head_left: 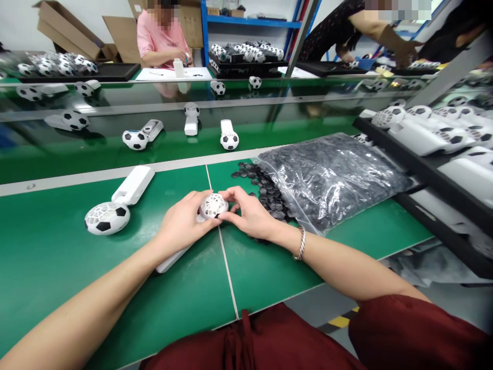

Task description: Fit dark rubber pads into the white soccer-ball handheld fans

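Between my hands is a white football-shaped device (214,205) with an openwork top, its white handle running under my left wrist. My left hand (188,218) wraps its left side, fingers closed on it. On the other side, my right hand (246,211) pinches the ball's edge between thumb and fingers; whether a small piece is in that pinch cannot be made out. Just beyond my right hand lie loose black pentagon pieces (271,198), spilling from a clear plastic bag (331,174). A second football-shaped device (108,218) with black patches rests to the left.
A conveyor belt (173,154) carrying several football devices runs across behind the green table (50,288). Stacked black trays (435,177) of devices stand at the right. Across the belt, a person in pink (162,41) sits working; another person's arm (370,31) reaches over trays.
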`<state>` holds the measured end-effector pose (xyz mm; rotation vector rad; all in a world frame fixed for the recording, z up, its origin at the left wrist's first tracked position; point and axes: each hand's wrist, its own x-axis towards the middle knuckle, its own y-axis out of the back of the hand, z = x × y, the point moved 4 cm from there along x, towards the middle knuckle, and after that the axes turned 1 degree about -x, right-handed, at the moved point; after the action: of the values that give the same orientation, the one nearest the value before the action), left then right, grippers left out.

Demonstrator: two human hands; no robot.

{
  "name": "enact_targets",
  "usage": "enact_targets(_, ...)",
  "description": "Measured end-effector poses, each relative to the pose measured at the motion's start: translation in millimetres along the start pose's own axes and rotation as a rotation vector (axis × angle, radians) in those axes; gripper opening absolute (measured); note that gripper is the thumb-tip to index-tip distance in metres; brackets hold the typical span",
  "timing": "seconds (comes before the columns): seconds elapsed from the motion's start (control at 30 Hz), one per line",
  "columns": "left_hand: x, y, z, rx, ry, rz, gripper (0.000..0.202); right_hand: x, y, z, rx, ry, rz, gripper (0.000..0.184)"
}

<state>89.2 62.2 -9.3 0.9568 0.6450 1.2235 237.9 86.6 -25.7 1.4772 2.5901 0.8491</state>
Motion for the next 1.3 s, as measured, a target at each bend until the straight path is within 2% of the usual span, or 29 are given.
enact_targets(0.1,-1,-1.9,0,0.016,0.021,-0.012,0.056,5,11,0,-0.08,-0.001,-0.024,0.028)
enact_targets(0.17,-1,-2.5,-1,0.032,0.048,-0.035,0.061,10,27,3,-0.264,-0.02,-0.009,0.016)
enact_targets(0.27,0,-1.3,-2,0.07,0.085,-0.079,0.065,13,57,15,-0.63,-0.186,0.055,0.011)
enact_targets(0.37,1,1.3,-2,0.105,0.015,-0.096,0.059,12,67,30,-0.759,-0.32,-0.031,0.01)
enact_targets(0.47,1,3.2,1,0.14,-0.115,-0.094,0.059,13,63,36,-0.748,-0.316,-0.088,0.006)
enact_targets(0.57,1,4.0,2,0.146,-0.179,-0.106,0.063,13,61,36,-0.729,-0.312,-0.099,0.003)
enact_targets(0.77,2,3.4,0,0.129,-0.23,-0.123,0.065,8,65,34,-0.677,-0.28,-0.164,0.025)
enact_targets(1.0,0,4.1,0,0.124,-0.257,-0.11,0.065,8,68,31,-0.671,-0.304,-0.215,0.012)
enact_targets(1.17,2,3.8,-1,0.151,-0.327,-0.098,0.065,8,63,11,-0.552,-0.15,-0.151,0.006)
enact_targets(1.3,5,4.5,-5,0.123,-0.286,-0.095,0.062,3,46,-10,-0.33,0.062,-0.156,0.004)
